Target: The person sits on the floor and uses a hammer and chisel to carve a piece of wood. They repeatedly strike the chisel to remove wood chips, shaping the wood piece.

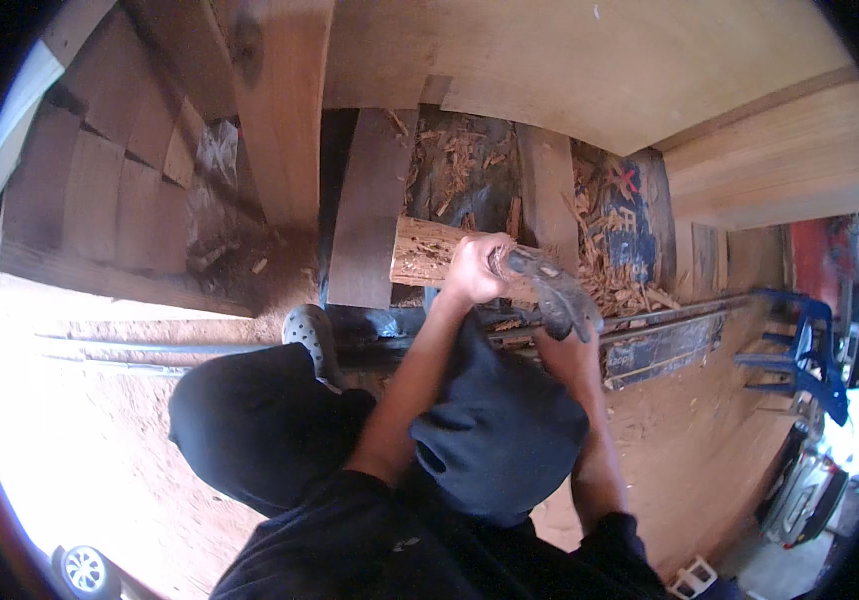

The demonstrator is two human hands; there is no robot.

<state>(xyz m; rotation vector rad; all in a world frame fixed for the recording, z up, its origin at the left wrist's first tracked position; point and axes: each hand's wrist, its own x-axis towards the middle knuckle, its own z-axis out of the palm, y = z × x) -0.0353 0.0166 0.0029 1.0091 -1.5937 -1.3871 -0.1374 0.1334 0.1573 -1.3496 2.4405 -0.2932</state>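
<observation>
Both my hands are on a dark, curved, worn-looking piece (551, 288), whose kind I cannot make out. My left hand (479, 268) is closed round its left end, beside a pale, rough wooden block (421, 250) with small pits in its surface. At the lower right end of the dark piece is my right hand (569, 345), partly hidden behind it, its fingers mostly out of sight. The block lies across the boards in front of my knees, and its right part is covered by my left hand and the dark piece.
Wood chips (454, 165) litter the gaps between upright boards (374, 210). A large pale panel (549, 60) spans the top. Metal rails (199, 349) run crosswise by my shoe (309, 340). A blue plastic chair (799, 350) stands right, near a parked vehicle (804, 490).
</observation>
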